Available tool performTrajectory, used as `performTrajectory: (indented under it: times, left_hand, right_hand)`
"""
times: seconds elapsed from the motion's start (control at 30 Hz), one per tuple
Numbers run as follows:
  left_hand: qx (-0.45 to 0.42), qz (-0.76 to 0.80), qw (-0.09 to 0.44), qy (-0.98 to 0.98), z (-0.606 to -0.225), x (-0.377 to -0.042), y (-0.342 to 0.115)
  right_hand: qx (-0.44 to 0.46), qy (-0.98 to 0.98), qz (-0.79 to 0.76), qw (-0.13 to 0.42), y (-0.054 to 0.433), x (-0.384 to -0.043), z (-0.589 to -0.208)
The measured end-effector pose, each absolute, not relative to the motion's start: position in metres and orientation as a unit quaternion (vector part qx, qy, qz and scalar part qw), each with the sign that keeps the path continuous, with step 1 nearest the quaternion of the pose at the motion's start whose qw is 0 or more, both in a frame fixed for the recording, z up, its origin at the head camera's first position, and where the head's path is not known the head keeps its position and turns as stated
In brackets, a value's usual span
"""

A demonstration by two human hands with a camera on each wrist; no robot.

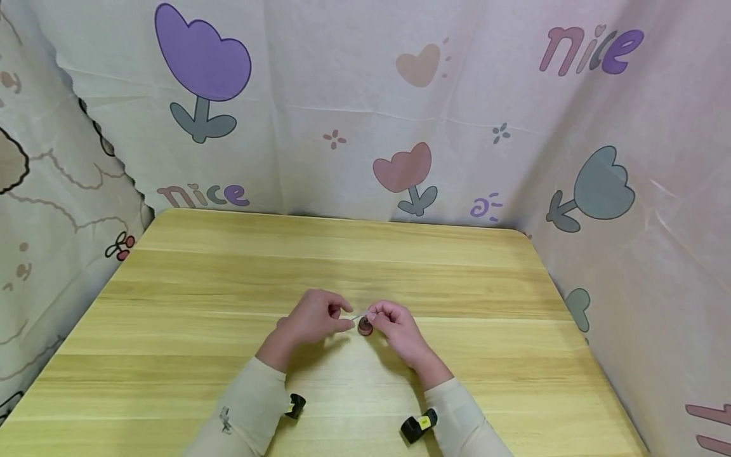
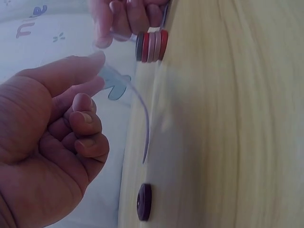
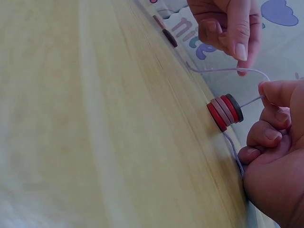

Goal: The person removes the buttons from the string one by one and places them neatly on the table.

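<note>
My right hand pinches a pale lilac cord between thumb and forefinger, just above a stack of round discs threaded on it. The stack shows black, red and pink discs and sits low at the tabletop. One stretch of cord leaves the stack's underside towards the right palm. The cord's free end curves past my left hand, whose thumb and forefinger are held apart beside it in the head view. A single dark disc stands apart from the stack on the table.
The wooden table spreads around both hands. Near the dark disc, a pinkish piece shows in the right wrist view. Patterned cloth hangs behind the table and at both sides. A black wrist device is on the right sleeve.
</note>
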State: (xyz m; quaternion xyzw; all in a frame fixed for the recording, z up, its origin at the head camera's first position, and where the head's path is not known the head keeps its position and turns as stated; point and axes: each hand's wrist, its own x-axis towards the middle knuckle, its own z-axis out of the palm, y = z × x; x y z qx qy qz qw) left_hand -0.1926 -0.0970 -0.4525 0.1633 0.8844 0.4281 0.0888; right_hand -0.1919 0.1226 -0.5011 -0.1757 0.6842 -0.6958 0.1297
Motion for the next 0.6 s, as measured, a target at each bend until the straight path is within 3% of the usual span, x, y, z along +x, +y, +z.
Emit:
performTrajectory:
  times: [0.6]
  left_hand:
    - [0.210, 0.429, 0.075, 0.875, -0.457, -0.194, -0.085]
  right_hand:
    - [-0.171, 0.689, -0.692, 0.133, 0.123, -0.191, -0.502]
